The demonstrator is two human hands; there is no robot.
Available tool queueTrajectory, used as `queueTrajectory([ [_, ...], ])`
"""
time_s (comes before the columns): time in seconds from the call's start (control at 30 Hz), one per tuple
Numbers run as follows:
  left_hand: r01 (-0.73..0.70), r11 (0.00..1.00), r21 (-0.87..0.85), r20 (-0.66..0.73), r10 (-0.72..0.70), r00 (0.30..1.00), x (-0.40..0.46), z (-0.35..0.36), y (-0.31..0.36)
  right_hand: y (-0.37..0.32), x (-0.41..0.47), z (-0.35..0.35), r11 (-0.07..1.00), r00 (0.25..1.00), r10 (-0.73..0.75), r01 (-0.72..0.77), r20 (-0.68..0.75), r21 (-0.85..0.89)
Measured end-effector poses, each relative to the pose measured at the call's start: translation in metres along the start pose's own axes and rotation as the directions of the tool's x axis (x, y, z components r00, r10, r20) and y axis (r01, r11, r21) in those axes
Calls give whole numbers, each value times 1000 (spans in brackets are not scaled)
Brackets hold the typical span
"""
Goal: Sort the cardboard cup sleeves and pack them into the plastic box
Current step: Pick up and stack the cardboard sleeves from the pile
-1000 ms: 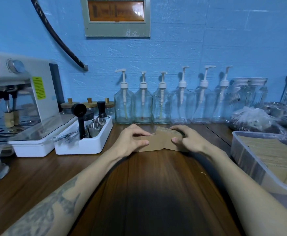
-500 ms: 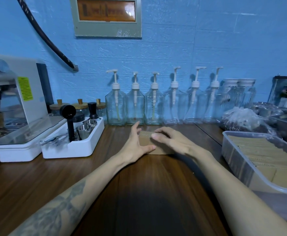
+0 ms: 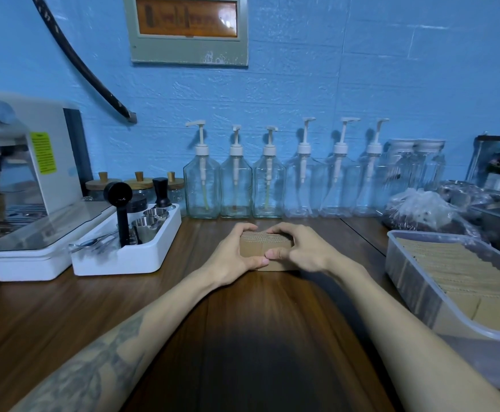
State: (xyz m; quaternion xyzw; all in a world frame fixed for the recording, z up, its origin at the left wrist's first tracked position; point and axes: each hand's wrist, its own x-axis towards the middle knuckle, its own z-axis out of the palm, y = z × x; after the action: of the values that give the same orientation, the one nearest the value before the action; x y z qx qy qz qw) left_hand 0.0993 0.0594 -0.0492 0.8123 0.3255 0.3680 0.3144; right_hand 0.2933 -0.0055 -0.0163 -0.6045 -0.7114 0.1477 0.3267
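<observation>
A small stack of flat brown cardboard cup sleeves point(image 3: 256, 248) stands on edge on the wooden counter point(image 3: 257, 337), straight ahead of me. My left hand point(image 3: 232, 257) grips its left end, fingers curled over the top and thumb across the front. My right hand point(image 3: 297, 251) grips the right end the same way, and the two thumbs meet on the front face. At the right edge of the counter lies the clear plastic box point(image 3: 406, 275), holding rows of packed sleeves point(image 3: 462, 275).
A row of clear pump bottles point(image 3: 235, 185) lines the blue wall behind the stack. A white tray with steel cups and a tamper point(image 3: 130, 242) and an espresso machine point(image 3: 26, 179) stand at the left. Plastic bags point(image 3: 421, 209) lie behind the box.
The loose, skewed sleeves have been squared into one compact stack. Both hands have closed in on its ends, and the view has shifted slightly.
</observation>
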Motion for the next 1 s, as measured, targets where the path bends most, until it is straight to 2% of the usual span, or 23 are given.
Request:
queueTrajectory([
  [0.07,-1,1000,27,16,1,1000,-2,-2,0,3,0,-4,1000,1000,26,-26,1,3],
  [0.17,7,979,202,3,-8,1000,-1,-12,-4,12,-2,-16,995,996,89,-89,-20,-32],
  [0.33,160,878,451,73,-215,974,11,-19,-10,32,-6,-36,974,977,201,-208,-77,-90],
  [0.47,221,840,495,60,-286,956,30,-6,-6,38,-5,-37,968,968,229,-237,-98,-80],
  [0.57,202,802,562,66,-288,955,40,2,-5,39,-3,-37,971,971,225,-231,-81,-67],
  [0.67,147,761,631,44,-225,973,40,7,-7,40,-2,-38,971,971,226,-231,-79,-62],
  [0.8,151,794,589,8,-192,981,39,1,-9,39,-3,-38,971,972,221,-227,-81,-71],
  [1.0,319,899,299,-48,-320,946,27,-26,-3,36,-7,-36,973,970,224,-228,-94,-35],
])
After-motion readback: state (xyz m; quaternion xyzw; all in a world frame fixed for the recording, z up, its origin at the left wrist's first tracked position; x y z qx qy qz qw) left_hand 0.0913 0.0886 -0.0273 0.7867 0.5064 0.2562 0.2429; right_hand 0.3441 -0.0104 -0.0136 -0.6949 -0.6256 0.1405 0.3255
